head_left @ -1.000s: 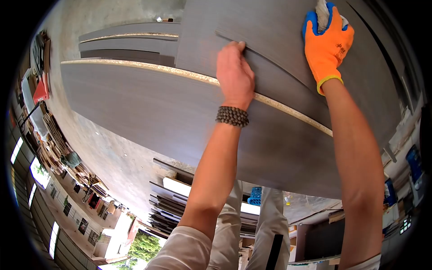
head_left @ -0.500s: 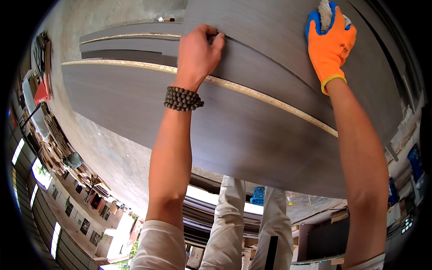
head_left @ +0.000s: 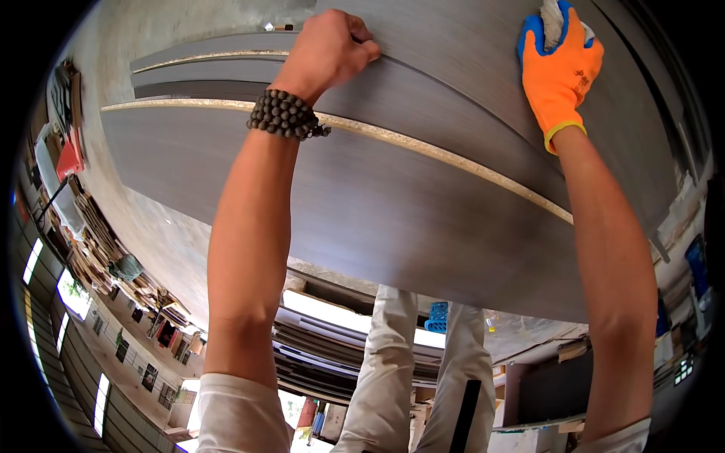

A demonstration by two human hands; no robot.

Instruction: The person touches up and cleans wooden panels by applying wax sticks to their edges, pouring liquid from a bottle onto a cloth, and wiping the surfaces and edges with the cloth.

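Observation:
My left hand (head_left: 330, 51) is bare, with a dark bead bracelet (head_left: 285, 115) around the wrist. Its fingers are curled at the edge of the upper grey board (head_left: 445, 45), thumb near the seam; the fingertips are partly hidden. An orange work glove with a blue palm covers my right hand (head_left: 560, 72). That hand is closed around a whitish, fluffy rag (head_left: 552, 24), over the same upper board. Below it lies another grey board (head_left: 423, 204), whose pale raw chipboard edge (head_left: 423, 149) runs across the view.
More grey boards (head_left: 204, 72) lie at the far left. A stack of boards (head_left: 317, 351) stands behind my legs, near a blue plastic basket (head_left: 437, 317). Piled wood scraps (head_left: 113, 257) line the left side. A dark open cabinet (head_left: 555, 389) is at lower right.
My left hand has shifted up and slightly left along the upper board's edge, its forearm swinging left. My right hand with the rag has barely moved.

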